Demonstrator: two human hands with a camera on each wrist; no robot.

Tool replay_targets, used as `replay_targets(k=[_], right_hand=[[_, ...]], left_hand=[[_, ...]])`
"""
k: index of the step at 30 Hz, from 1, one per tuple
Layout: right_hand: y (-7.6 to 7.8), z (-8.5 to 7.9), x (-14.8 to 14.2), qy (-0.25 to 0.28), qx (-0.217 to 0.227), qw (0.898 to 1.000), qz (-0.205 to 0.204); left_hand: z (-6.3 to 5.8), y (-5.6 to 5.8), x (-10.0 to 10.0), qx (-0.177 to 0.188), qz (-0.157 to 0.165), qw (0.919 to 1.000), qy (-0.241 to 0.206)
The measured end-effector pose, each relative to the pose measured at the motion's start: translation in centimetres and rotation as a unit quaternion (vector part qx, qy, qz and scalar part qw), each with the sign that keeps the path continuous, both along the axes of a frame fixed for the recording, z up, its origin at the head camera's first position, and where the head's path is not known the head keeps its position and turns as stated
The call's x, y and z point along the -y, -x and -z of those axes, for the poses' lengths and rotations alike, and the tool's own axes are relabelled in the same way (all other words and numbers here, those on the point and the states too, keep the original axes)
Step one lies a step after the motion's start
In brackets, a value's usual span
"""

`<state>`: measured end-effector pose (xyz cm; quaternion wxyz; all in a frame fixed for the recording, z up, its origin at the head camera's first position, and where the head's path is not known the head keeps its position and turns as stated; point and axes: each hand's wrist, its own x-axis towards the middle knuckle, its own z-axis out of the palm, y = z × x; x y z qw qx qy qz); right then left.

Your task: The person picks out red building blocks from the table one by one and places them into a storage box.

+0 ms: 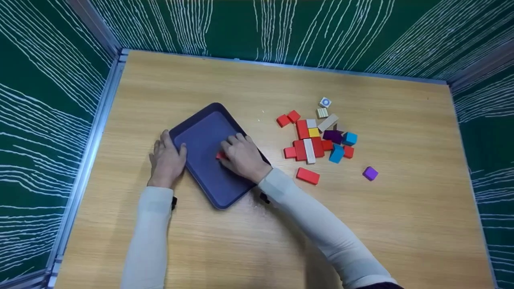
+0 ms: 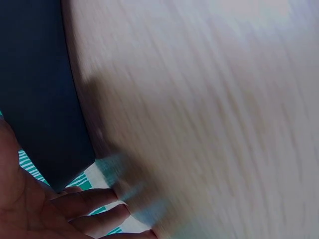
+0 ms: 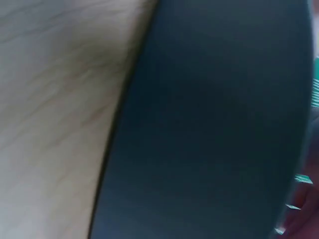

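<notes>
A dark blue tray (image 1: 217,196) lies tilted at an angle on the table. Over its inside, the right hand (image 1: 245,158) grips a red block (image 1: 220,155), of which only one end shows past the fingers. The left hand (image 1: 166,162) rests against the tray's left side, thumb at the rim and fingers extended along the outside. In the left wrist view the fingers (image 2: 94,211) stretch out beside the tray's outer wall (image 2: 42,94). The tray's outer wall (image 3: 209,119) fills most of the right wrist view, hiding the red block there.
Right of the tray lies a loose cluster of blocks, with red blocks (image 1: 308,176), blue blocks (image 1: 336,153), a yellow block (image 1: 313,132) and a plain wooden block (image 1: 328,123). A purple cube (image 1: 370,173) sits apart. Metal rails (image 1: 108,96) and green walls edge the wooden table (image 1: 409,224).
</notes>
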<state>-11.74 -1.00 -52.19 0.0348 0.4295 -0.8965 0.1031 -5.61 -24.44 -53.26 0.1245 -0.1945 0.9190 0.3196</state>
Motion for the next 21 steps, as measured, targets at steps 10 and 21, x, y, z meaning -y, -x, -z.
replay_targets(k=[10,21], right_hand=[[1.2,-1.7,-4.6,0.084,0.050,0.995,0.032],[3.7,-1.1,-13.1,0.047,0.122,0.981,0.143]], left_hand=[[-0.2,0.1,-0.3,0.010,-0.003,0.9999,0.002],[-0.2,0.0,-0.2,0.003,0.000,1.0000,0.008]])
